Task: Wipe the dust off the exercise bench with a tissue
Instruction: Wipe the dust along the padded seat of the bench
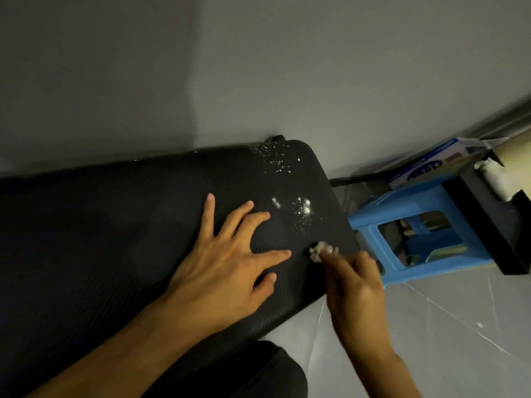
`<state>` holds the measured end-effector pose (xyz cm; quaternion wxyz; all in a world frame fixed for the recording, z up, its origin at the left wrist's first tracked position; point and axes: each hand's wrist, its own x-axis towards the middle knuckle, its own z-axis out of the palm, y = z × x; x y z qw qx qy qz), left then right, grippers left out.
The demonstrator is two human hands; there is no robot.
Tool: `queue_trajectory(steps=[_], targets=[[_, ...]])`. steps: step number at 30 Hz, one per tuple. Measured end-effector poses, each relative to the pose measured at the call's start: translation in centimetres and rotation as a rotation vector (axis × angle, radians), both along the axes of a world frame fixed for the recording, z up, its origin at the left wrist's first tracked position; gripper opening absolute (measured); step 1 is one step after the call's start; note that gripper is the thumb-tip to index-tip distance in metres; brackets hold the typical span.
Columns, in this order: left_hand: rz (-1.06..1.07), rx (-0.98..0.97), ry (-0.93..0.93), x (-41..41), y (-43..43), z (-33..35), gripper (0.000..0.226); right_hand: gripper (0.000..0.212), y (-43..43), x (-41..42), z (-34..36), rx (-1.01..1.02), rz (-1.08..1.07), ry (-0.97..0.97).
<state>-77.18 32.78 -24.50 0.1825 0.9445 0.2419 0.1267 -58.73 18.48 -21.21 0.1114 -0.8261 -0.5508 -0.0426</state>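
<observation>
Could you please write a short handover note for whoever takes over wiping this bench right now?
Left hand: open, fingers spread flat on the exercise bench.
Right hand: pinches a crumpled tissue at the bench's near edge, motion-blurred.
Done: the pad around the left hand looks dust-free.
Left: the white dust patch just beyond the tissue, and scattered dust specks at the far corner.

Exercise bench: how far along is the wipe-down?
Done: most of the exercise bench shows no white specks. In hand: the right hand pinches a crumpled tissue at the near edge; the left hand rests flat on it. Left: a dust patch beyond the tissue and a scatter at the far corner.
</observation>
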Motion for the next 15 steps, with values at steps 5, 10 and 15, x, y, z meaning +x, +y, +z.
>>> queue_trajectory(steps=[5,10,15], targets=[[0.015,-0.017,0.013,0.5,0.3,0.2,0.043,0.035,2.3,1.0,0.0,0.009,0.010,0.020],[0.016,0.005,0.042,0.3,0.1,-0.1,0.045,0.027,-0.6,-0.2,-0.3,0.014,0.302,0.039],[0.049,0.030,0.052,0.4,0.1,-0.3,0.047,0.028,6.8,3.7,-0.6,0.085,0.220,0.003]])
